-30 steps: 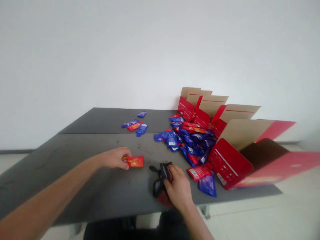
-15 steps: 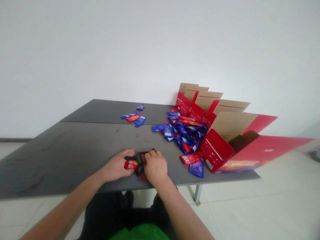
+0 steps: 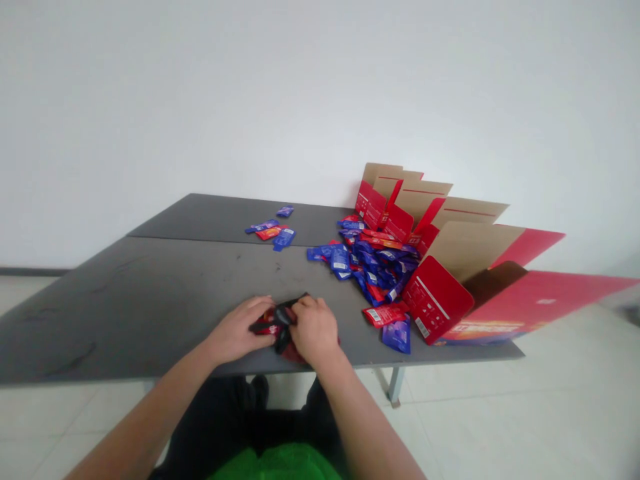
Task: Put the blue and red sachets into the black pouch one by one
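Note:
Close to the table's front edge lies a black and dark-red bundle (image 3: 284,317), with black loops or folds on top; its exact kind I cannot make out. My left hand (image 3: 243,331) is closed round its left side, where a bit of red shows between thumb and fingers. My right hand (image 3: 315,330) grips the other side from above, fingers curled over the black part. Dark red material (image 3: 294,356) sticks out below the right hand. The palms and most of what they hold are hidden.
To the right lies a pile of blue and red packets (image 3: 377,261). Beside it stands a row of open red cartons (image 3: 440,300) with raised flaps. Several packets (image 3: 270,232) lie further back on the grey table (image 3: 165,293). A white wall stands behind.
The red printed piece by my left hand is now mostly covered by black material. Both hands stay close together on the bundle; the whole view has shifted slightly.

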`<state>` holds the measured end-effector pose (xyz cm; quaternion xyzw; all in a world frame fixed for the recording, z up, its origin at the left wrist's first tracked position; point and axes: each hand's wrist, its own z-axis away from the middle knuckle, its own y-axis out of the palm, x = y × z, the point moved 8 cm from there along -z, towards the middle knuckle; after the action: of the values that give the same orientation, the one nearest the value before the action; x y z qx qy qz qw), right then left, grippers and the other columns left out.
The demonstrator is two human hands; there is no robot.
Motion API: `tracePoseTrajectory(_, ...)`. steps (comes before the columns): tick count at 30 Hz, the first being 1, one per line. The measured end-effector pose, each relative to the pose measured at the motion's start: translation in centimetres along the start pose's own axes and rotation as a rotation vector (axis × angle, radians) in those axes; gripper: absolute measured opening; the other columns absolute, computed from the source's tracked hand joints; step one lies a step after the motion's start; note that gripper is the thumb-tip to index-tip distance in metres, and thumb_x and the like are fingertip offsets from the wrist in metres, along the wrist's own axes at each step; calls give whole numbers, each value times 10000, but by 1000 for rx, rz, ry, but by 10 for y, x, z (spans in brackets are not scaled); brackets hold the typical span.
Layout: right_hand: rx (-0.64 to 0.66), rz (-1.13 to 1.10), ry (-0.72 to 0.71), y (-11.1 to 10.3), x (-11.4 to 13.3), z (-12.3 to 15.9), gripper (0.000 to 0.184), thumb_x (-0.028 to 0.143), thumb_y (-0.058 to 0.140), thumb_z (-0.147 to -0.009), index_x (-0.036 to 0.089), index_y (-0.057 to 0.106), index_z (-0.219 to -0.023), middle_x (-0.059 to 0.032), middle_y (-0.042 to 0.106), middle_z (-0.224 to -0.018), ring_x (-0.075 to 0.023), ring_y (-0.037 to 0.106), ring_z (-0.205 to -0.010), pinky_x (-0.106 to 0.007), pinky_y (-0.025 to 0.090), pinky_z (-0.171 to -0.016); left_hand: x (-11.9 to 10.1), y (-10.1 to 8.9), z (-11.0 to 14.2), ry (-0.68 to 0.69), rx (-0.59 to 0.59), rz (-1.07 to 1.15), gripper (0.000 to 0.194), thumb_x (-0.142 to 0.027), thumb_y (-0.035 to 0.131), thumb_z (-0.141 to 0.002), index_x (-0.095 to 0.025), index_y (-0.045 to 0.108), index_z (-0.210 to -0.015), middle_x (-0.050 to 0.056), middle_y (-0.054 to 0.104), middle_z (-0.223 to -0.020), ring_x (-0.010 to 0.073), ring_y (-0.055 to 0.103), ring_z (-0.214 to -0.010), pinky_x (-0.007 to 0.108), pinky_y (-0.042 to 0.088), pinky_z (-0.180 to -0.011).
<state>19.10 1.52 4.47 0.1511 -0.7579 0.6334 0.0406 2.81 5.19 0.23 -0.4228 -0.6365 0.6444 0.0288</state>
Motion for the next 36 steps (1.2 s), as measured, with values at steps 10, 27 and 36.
tracePoseTrajectory(10,-32,-34,-151,-10,33,-9,153,327,615,-941,249,726,-1013,-52,680,-1129,-242,545,-1038,-349,448,-862,2,-1,0,-81,-54,60,539,-420,693,-844,-266,636,-1358,93,636,-1454,335,596,-1331,431,460,-1162)
tracePoseTrajectory(27,-24,-56,-116,10,16,-5,207,355,559,-1008,258,739,-975,-38,692,-1083,-232,544,-990,-333,442,-832,-2,-6,3,7,-100,9,516,-441,697,-839,-228,663,-1307,111,646,-1442,331,597,-1339,475,453,-1180)
tracePoseTrajectory(36,-124,2,63,-24,-26,-9,194,332,567,-1006,250,742,-1024,-58,687,-1147,-246,548,-1041,-343,442,-856,-2,-3,1,-24,-59,-76,540,-485,720,-838,-250,668,-1321,98,646,-1442,328,617,-1311,461,482,-1150)
